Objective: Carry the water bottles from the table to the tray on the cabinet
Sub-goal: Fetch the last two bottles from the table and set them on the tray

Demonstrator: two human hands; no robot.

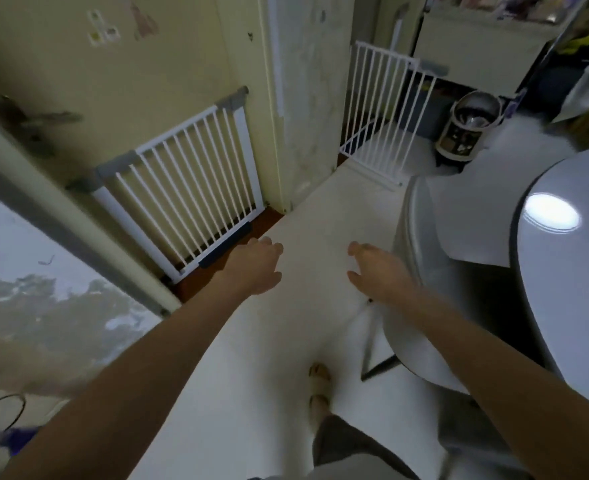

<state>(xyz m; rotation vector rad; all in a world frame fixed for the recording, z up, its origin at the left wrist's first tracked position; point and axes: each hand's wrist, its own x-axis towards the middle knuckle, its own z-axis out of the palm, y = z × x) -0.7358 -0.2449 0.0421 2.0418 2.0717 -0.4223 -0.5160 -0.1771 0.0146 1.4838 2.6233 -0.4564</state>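
White floor (pixel 313 216) fills the middle. Round white table (pixel 563 271) at right edge, glossy, a light glare on its top; its pale curved chair (pixel 421 258) just beside it. Two white barred baby gates: one (pixel 189 181) against the cream wall at left, one (pixel 379 109) further back. Dark pot (pixel 466 129) on floor beyond the table. Left hand (pixel 256 263) and right hand (pixel 376 271) both stretched forward over the floor, fingers loose, holding nothing. Water bottles and tray not visible; location can't be told.
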